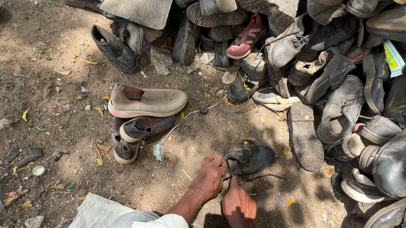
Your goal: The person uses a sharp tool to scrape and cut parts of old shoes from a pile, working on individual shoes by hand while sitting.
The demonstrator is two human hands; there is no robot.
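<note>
A worn black leather lace-up shoe (248, 159) lay on the bare dirt ground (34, 74), just in front of a big heap of old dark shoes (346, 70). The left hand (211, 177) pinched its thin black lace (229, 171) beside the shoe's opening, and the right hand (238, 202) was closed on the same lace just below. Left of them sat a beige knit slip-on shoe (147, 102) stacked over a dark purple shoe (145, 127). A hard tug looked likely to snap the frayed lace or drag the shoe through the dust.
</note>
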